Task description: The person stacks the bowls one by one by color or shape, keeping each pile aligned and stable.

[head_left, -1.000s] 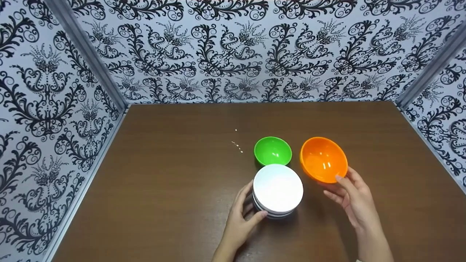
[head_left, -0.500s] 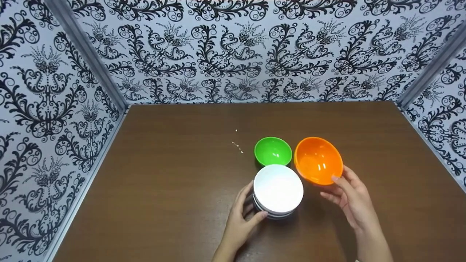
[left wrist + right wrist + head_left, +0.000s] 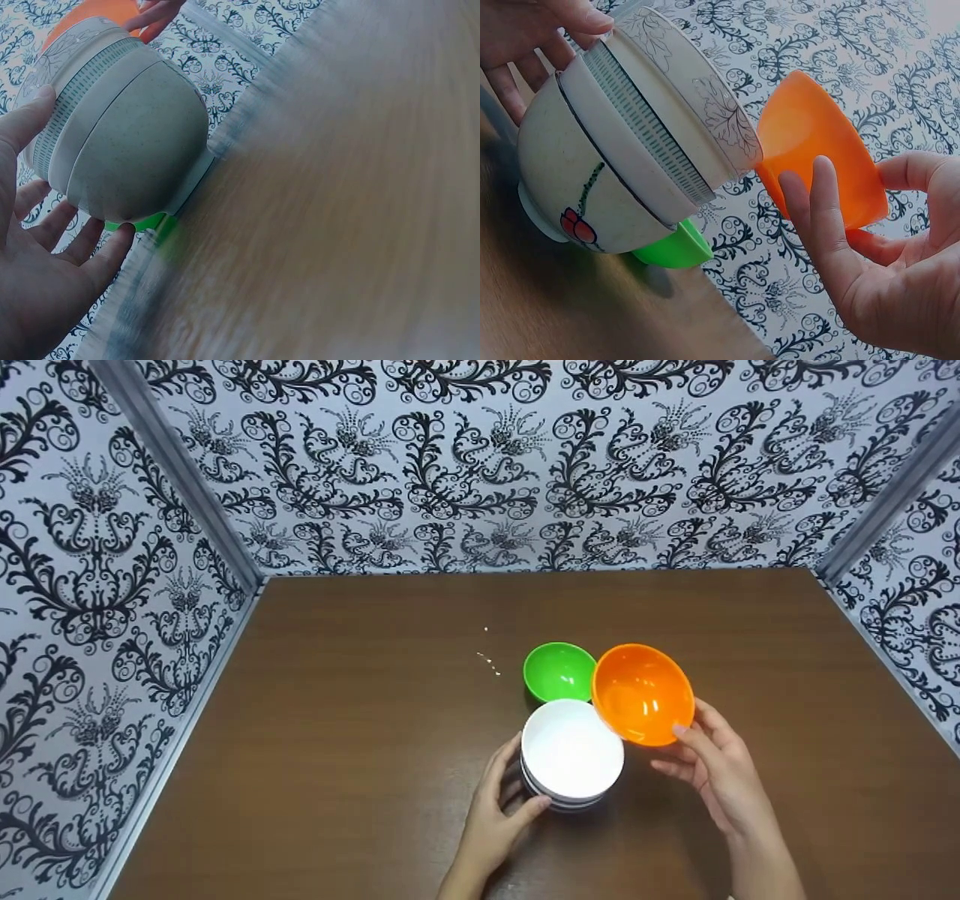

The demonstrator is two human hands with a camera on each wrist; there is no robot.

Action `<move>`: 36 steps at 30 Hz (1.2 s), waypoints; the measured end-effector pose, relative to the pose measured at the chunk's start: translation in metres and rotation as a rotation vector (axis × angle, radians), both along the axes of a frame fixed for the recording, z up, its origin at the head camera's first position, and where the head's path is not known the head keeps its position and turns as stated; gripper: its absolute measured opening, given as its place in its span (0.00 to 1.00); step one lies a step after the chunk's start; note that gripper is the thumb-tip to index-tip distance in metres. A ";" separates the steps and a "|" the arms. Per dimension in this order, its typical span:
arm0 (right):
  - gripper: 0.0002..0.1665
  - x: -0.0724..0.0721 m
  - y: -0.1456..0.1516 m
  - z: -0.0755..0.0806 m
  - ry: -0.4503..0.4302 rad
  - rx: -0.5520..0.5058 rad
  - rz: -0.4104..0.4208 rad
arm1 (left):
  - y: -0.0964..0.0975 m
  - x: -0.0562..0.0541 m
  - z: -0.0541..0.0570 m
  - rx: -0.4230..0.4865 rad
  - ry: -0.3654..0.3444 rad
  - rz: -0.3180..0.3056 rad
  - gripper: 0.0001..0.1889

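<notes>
A stack of nested white bowls (image 3: pixel 572 750) stands on the table. In the right wrist view the lowest bowl (image 3: pixel 592 165) carries a red flower; above it show a green-dashed band and a leaf-patterned rim. My left hand (image 3: pixel 495 810) holds the stack from the left, thumb near the front and fingers along its side. Tilted in the air at the stack's right rear, an orange bowl (image 3: pixel 643 694) is pinched at its rim by my right hand (image 3: pixel 720 765). In the head view its left edge overlaps a small green bowl (image 3: pixel 559 671) behind the stack.
The brown wooden table (image 3: pixel 360 720) reaches back to a patterned wall (image 3: pixel 480 465). Small white specks (image 3: pixel 491 664) lie left of the green bowl. Patterned side panels with grey edging bound the table left and right.
My right hand has carried the orange bowl leftward, from apart on the right to close by the white stack and overlapping the green bowl in view. The left hand and stack stay put.
</notes>
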State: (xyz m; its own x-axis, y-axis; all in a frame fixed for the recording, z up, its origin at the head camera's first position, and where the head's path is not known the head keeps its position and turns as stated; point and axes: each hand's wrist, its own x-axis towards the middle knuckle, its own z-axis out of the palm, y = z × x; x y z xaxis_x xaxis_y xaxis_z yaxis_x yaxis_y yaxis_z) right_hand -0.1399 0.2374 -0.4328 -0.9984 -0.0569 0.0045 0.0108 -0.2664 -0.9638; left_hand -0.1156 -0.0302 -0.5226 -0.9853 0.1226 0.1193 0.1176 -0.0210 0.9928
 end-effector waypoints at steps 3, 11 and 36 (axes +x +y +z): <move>0.21 0.000 -0.001 0.002 0.000 0.010 -0.008 | 0.000 0.000 0.000 0.003 0.003 0.001 0.40; 0.22 -0.002 -0.005 0.008 -0.011 0.045 -0.024 | 0.000 -0.001 -0.003 0.006 0.006 0.007 0.41; 0.18 -0.007 -0.016 0.015 -0.038 0.184 -0.066 | -0.001 0.000 -0.001 -0.018 -0.025 0.011 0.41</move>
State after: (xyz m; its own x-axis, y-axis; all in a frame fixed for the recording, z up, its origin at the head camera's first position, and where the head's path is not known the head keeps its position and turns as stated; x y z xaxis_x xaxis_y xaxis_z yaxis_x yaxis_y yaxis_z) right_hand -0.1470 0.2215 -0.4178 -0.9992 0.0121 -0.0379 0.0367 -0.0870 -0.9955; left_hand -0.1153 -0.0309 -0.5237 -0.9892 0.1136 0.0924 0.0928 -0.0014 0.9957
